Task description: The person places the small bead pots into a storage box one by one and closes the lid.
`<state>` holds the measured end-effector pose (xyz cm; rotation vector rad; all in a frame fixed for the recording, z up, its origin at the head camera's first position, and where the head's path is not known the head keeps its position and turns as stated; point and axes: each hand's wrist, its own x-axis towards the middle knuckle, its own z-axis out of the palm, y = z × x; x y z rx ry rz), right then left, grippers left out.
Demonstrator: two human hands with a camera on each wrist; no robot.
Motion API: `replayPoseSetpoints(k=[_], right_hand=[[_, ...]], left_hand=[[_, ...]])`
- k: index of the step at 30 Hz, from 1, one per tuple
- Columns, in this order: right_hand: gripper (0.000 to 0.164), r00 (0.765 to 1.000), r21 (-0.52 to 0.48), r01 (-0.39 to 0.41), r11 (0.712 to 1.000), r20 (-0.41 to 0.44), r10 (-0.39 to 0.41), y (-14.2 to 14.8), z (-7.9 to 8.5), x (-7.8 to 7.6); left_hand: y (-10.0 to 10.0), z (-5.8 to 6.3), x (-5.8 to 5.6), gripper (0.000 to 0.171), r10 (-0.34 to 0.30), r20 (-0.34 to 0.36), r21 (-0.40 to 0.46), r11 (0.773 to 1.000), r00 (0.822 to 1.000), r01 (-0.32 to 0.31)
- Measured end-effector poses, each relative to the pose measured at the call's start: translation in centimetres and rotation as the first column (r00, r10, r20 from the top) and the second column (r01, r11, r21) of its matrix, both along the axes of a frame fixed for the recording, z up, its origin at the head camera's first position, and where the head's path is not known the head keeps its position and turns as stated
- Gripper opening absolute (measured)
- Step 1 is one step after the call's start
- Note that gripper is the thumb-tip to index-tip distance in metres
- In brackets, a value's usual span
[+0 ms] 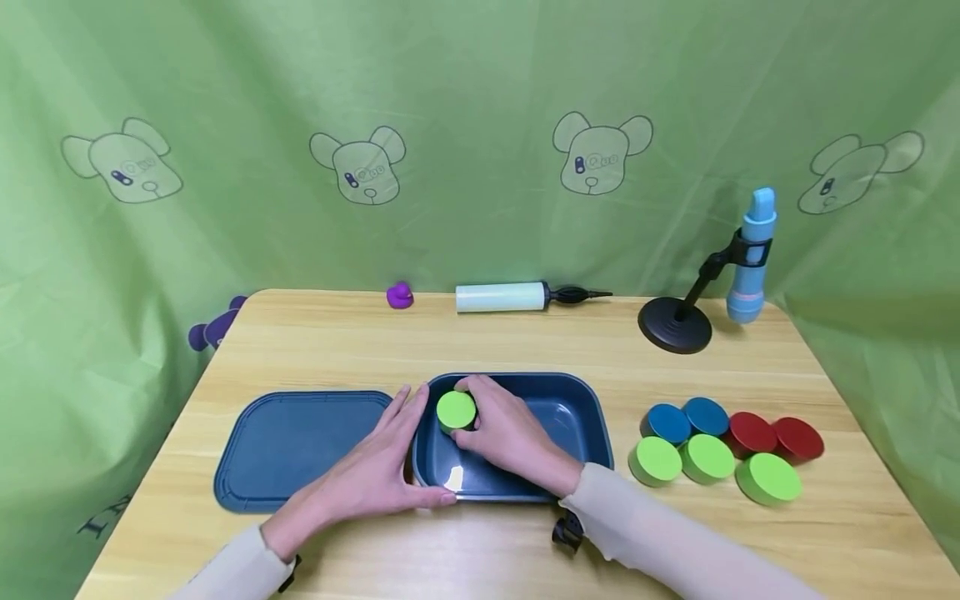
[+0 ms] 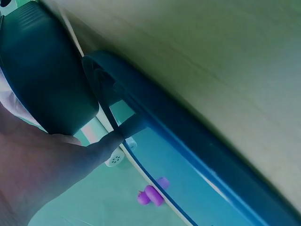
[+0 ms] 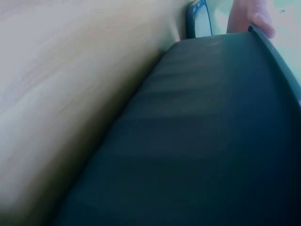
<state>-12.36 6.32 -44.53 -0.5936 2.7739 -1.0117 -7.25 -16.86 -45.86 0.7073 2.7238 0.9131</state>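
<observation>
A dark blue rectangular box (image 1: 566,429) stands on the table. My right hand (image 1: 513,429) reaches into it and pinches a round green block (image 1: 455,410) between fingers and thumb at the box's left end. Against the left side of the box lies my left hand (image 1: 378,471), fingers straight along the rim and thumb along the front edge. A flat dark blue lid (image 1: 300,450) lies to the left, partly under the left fingers' line of sight. The right wrist view mostly shows the box's outer wall (image 3: 188,117); the green block is hidden there.
Right of the box sit three green blocks (image 1: 708,458), two blue blocks (image 1: 669,423) and two red blocks (image 1: 798,439). Along the back are a purple duck (image 1: 400,295), a hand pump (image 1: 501,297) and a blue microphone (image 1: 747,287) on a black stand (image 1: 675,325).
</observation>
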Motion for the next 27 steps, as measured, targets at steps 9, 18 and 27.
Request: replayPoseSetpoints(k=[9,18,27], right_hand=[[0.057,0.999,0.034,0.027,0.999,-0.046,-0.025,-1.3,-0.6,0.2],[0.057,0.999,0.011,0.052,0.999,-0.007,-0.052,-1.4,-0.4,0.3],[0.047,0.986,-0.076,0.114,0.991,0.128,-0.104,-1.0,-0.4,-0.1]], left_hand=[[-0.2,0.1,0.3,0.132,0.026,0.029,0.005,1.000,0.999,-0.026],[-0.1,0.0,0.2,0.132,0.030,0.037,0.006,1.000,0.999,-0.031],[0.1,-0.2,0.1,0.133,0.030,0.018,0.013,0.999,0.999,-0.030]])
